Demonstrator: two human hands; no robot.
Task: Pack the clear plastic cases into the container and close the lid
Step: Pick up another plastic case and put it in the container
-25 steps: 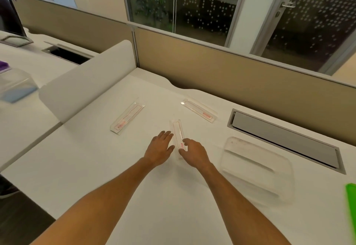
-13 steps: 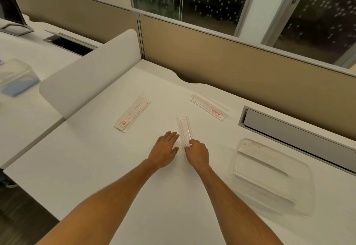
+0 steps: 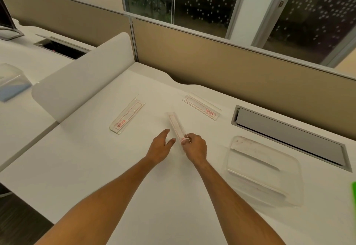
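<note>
Three long clear plastic cases with red print lie on the white desk. My right hand [image 3: 194, 147] pinches the near end of the middle case [image 3: 175, 125], which points away from me and looks tilted up on its edge. My left hand [image 3: 161, 147] rests just left of that case with its fingers apart, holding nothing. A second case [image 3: 127, 117] lies to the left, a third case [image 3: 202, 107] farther back on the right. The clear container [image 3: 264, 171] stands to the right of my right hand, open at the top.
A green object [image 3: 353, 192] shows at the right edge. A grey cable hatch [image 3: 289, 137] is set into the desk behind the container. A white divider [image 3: 77, 83] borders the desk on the left, tan partitions [image 3: 231, 65] at the back. Another clear box [image 3: 11, 83] sits on the neighbouring desk.
My right hand has closed on the near end of the middle case and tipped it up on its edge. My left hand stays beside it.
</note>
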